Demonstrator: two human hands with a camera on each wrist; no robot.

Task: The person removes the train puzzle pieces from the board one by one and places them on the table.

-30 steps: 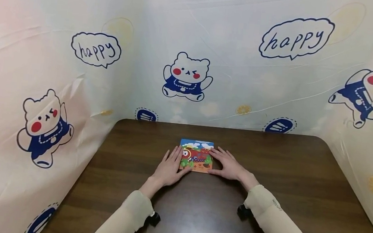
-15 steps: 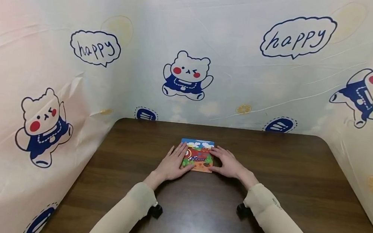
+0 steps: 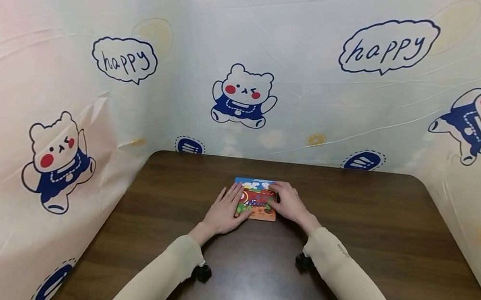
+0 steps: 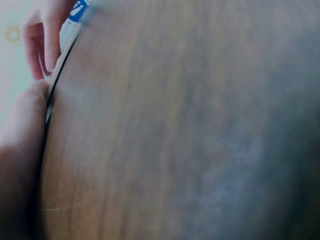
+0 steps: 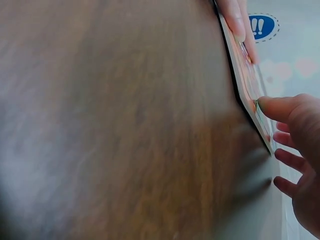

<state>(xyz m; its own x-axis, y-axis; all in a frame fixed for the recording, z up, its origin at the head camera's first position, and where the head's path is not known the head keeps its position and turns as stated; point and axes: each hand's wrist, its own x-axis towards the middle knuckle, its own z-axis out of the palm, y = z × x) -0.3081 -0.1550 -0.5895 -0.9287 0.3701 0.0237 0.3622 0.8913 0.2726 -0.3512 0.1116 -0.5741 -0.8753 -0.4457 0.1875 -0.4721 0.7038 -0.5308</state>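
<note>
A thin square picture board with a bright red, blue and orange design lies flat near the table's far edge. My left hand rests over its left side, fingers straight, thumb along the near edge. At the right side, my right hand bends over the board, fingertips near the upper right corner. In the right wrist view its thumb touches the picture surface at a small green detail, other fingers loosely bent and spread. The left wrist view shows mostly tabletop, with the left hand at the board's edge.
The brown wooden table has rounded far corners. A pale curtain with bear drawings and "happy" bubbles hangs behind it and on both sides. A small black device sits at the left cuff, another black device at the right.
My right hand moves left and farther over the board, its fingers more bent and its thumb now on the picture. The left hand has slid slightly right onto the board, then stayed there.
</note>
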